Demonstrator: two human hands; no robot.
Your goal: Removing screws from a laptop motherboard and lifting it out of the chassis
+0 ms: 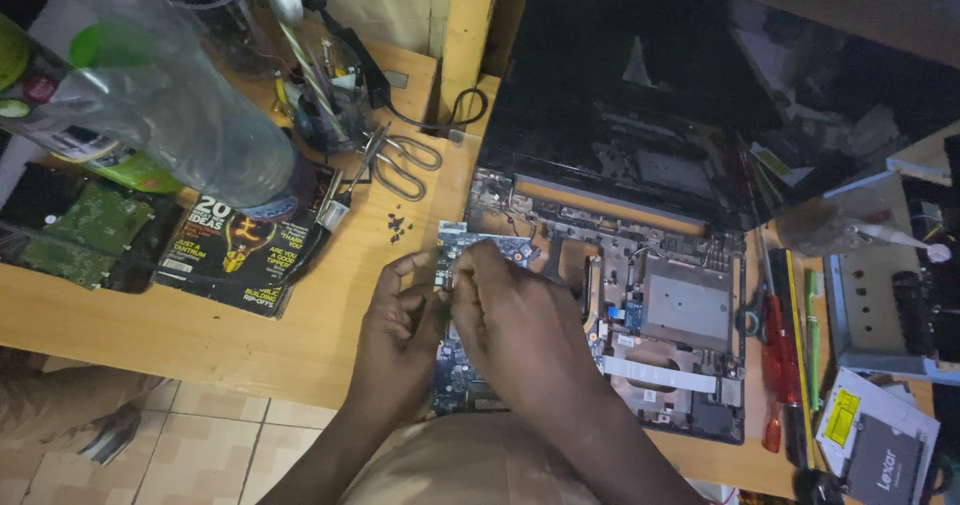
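- Both hands on the blue circuit board at the near-left corner of the opened laptop, prob so it stays put while being worked on.
- Left hand fingers curled narrow, pinching the board edge.
- Right hand fingers bunched on the board top; can't tell if it's holding anything small.
- Loose screws piled just far of the hands, scissors past them.
- Red screwdriver parked at the laptop's right, within reach.

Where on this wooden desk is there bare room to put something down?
Bare wood lies along the wooden desk's front edge, between the dark magazine and the left hand. Right of the opened laptop chassis, red-handled screwdrivers and boxed drives crowd it.
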